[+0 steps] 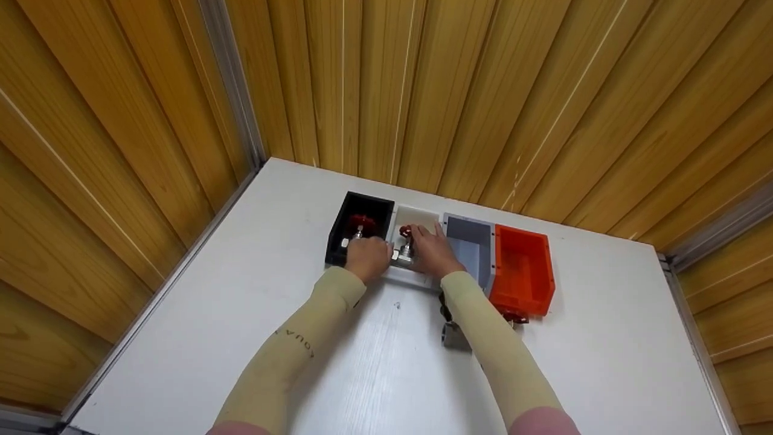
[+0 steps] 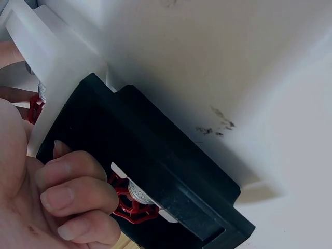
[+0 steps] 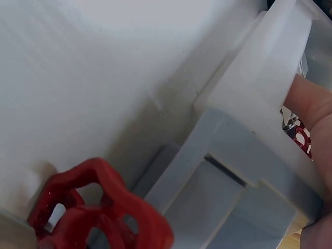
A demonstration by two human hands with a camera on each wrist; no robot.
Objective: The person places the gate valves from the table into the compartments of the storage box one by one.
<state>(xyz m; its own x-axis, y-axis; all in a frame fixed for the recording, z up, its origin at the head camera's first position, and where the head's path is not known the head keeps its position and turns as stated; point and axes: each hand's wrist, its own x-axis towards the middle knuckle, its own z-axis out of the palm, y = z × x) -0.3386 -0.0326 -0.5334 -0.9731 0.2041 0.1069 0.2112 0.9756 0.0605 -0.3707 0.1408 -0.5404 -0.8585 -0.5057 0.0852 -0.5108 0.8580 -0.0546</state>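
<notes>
In the head view my right hand (image 1: 433, 249) reaches into the white bin (image 1: 416, 212), its fingers on the red handwheel (image 1: 406, 231) of a metal valve (image 1: 406, 252). The right wrist view has the thumb inside the bin wall with part of that red wheel (image 3: 301, 137) beside it. My left hand (image 1: 368, 257) is at the front right of the black bin (image 1: 369, 200), close to the valve's left end. In the left wrist view its fingers (image 2: 78, 194) are curled, with nothing visible in them. A second valve with a red handwheel (image 2: 132, 210) lies in the black bin.
Right of the white bin stand a grey bin (image 1: 468, 222) and an orange bin (image 1: 524, 241), joined in a row. In front, partly behind my right forearm, are a grey metal fitting (image 1: 454, 336) and another red handwheel (image 1: 515, 317). Wood-pattern walls (image 1: 386, 90) enclose the white table (image 1: 253, 266).
</notes>
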